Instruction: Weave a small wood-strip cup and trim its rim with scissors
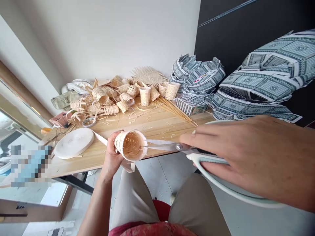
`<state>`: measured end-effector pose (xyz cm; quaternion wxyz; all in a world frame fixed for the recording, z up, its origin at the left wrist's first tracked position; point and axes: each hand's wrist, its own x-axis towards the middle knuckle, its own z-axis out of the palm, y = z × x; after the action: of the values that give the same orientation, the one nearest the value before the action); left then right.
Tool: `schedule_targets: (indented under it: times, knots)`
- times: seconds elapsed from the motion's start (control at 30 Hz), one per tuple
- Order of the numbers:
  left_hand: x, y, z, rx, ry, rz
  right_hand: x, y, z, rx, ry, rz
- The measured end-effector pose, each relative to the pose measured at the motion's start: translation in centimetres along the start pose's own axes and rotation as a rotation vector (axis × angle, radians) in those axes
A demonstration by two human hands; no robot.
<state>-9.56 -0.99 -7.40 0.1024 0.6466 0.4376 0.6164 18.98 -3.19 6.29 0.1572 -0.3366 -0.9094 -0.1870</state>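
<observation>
My left hand (112,154) grips a small woven bamboo cup (130,145) from below, its open mouth facing me and a white ribbon (100,138) wrapped around its rim. That ribbon runs back to a white ribbon roll (73,143) lying flat on the table. My right hand (246,154) holds large scissors (179,147) with pale plastic handles. Their long blades (159,145) reach toward the cup's rim, almost touching it. A short ribbon end hangs below the cup.
The light wood table (118,129) holds a heap of woven bamboo pieces (103,98), several upright bamboo cups (145,96) and a bundle of thin bamboo strips (172,109). Patterned grey-green bags (265,75) are stacked at the right. My beige-trousered knees (157,200) are below.
</observation>
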Motion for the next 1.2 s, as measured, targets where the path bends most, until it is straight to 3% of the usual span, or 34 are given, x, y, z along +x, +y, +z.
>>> schedule_targets:
  times: [0.13, 0.23, 0.43, 0.67, 0.83, 1.03, 1.2]
  knots:
    - [-0.3, -0.9, 0.0, -0.043, 0.041, 0.088, 0.2, -1.1, 0.1, -0.021, -0.076, -0.072]
    - [-0.3, -1.2, 0.1, -0.098, 0.072, 0.124, 0.2, -1.9, 0.3, -0.011, -0.037, -0.086]
    - [-0.2, -0.9, 0.4, -0.166, 0.248, 0.099, -0.1, -4.0, 0.2, 0.064, -0.008, -0.096]
    - [-0.1, 0.5, 0.7, -0.237, 0.263, 0.172, 0.8, -6.1, 0.1, 0.005, 0.072, -0.036]
    - [-0.2, 0.6, 0.5, -0.209, 0.261, 0.193, 1.5, -6.8, 0.4, -0.023, 0.084, -0.075]
    - [0.1, 0.5, 0.5, -0.145, 0.258, 0.331, 1.8, -6.8, 0.9, -0.055, 0.073, -0.081]
    - [0.0, 0.1, 0.5, -0.145, 0.267, 0.282, 1.9, -6.5, 1.0, 0.045, 0.065, -0.063]
